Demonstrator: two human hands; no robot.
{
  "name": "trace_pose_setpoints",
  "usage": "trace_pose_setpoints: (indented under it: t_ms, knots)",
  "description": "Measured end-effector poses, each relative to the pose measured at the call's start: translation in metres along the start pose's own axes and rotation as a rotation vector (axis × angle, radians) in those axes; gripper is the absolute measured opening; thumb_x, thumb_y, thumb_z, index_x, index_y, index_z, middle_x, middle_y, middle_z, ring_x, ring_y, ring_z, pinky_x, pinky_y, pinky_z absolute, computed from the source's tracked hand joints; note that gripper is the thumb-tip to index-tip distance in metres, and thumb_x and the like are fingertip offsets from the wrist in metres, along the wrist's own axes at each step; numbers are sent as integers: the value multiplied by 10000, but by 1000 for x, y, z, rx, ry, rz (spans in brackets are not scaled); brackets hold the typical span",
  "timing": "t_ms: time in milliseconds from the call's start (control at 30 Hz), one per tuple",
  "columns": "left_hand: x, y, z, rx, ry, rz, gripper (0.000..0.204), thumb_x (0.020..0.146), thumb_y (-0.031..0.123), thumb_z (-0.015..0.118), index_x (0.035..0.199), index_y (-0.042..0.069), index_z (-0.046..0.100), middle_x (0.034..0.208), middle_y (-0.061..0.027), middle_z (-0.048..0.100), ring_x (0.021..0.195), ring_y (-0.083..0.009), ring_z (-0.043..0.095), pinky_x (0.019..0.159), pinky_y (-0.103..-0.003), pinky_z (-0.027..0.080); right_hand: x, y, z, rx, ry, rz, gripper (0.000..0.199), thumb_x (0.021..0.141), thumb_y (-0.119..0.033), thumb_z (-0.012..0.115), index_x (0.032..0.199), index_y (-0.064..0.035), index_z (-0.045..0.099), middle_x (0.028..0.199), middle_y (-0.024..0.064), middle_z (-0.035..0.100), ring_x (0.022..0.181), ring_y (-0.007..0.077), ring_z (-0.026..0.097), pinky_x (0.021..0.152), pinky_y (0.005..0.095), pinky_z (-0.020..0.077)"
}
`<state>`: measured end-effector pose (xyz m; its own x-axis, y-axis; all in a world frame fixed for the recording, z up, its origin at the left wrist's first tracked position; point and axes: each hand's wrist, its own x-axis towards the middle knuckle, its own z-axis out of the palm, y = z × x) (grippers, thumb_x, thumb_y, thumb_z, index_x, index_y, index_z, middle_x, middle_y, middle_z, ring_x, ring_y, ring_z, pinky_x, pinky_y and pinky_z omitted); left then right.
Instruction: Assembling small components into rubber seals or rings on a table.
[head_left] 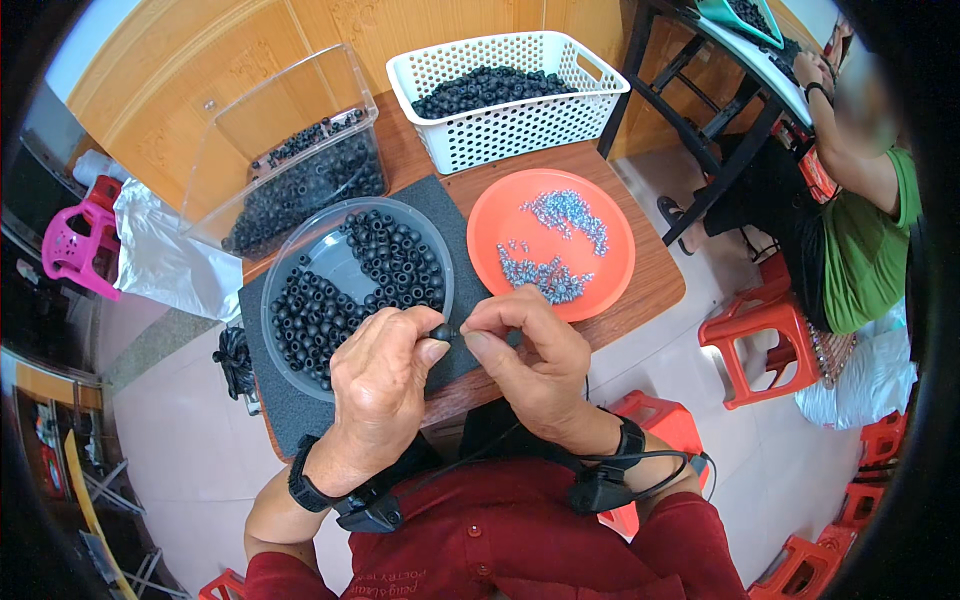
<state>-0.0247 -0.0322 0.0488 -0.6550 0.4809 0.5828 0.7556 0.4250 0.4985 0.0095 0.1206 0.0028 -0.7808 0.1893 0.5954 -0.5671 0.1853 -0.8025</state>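
My left hand point(380, 375) pinches a round black knob point(443, 331) between thumb and forefinger. Close beside it, the fingers of my right hand point(540, 360) are pressed together at the tips; what they hold is too small to make out. Something dark shows in the crook of that hand. Under and beyond my left hand sits a round clear tub point(270, 335) of black knobs point(400, 255). An orange plate point(500, 225) beyond my right hand carries two heaps of small silvery metal pieces point(545, 280).
A clear box point(285, 110) and a white perforated basket point(530, 135), both with black parts, stand at the table's back. A dark mat point(470, 290) covers part of the wooden table point(640, 265). At right a person in green point(875, 260) works near red stools point(765, 330).
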Motion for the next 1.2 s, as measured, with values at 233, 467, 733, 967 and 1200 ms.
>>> trace_pose_setpoints:
  t_ms: [233, 467, 733, 967, 1200]
  knots:
    - [3, -2, 5, 134, 6, 241, 265, 649, -65, 636, 902, -46, 558, 688, -112, 514, 587, -253, 513, 533, -348, 391, -4, -8, 3, 180, 14, 252, 181, 765, 38, 632, 937, -10, 602, 858, 54, 593, 750, 117, 564, 651, 233, 454]
    - [2, 2, 7, 164, -19, 233, 264, 646, -88, 641, 896, -50, 565, 728, -132, 549, 606, -270, 526, 552, -349, 412, -4, -4, -1, 108, 1, 175, 167, 763, 58, 629, 913, -8, 595, 849, 53, 587, 738, 101, 553, 644, 232, 453]
    - [1, 0, 14, 167, 14, 275, 268, 642, -52, 635, 897, -64, 551, 707, -127, 520, 587, -254, 509, 530, -353, 387, -6, -3, -4, 188, 5, 257, 147, 770, 24, 650, 901, -8, 593, 828, 34, 586, 726, 81, 534, 628, 218, 438]
    - [-2, 1, 11, 55, -50, 239, 258, 655, -32, 649, 896, -41, 558, 702, -134, 534, 586, -265, 530, 527, -345, 401, -5, -8, -16, 531, -80, 592, 132, 804, -35, 666, 902, -13, 580, 813, -4, 589, 685, 40, 539, 576, 178, 436]
    - [-13, 12, 21, -996, -126, -772, 148, 901, 119, 568, 961, -15, 580, 770, -31, 616, 622, -122, 571, 592, -254, 472, -7, -27, -30, 378, -10, 476, 162, 770, 60, 641, 895, -9, 563, 866, 40, 579, 777, 74, 541, 702, 223, 463]
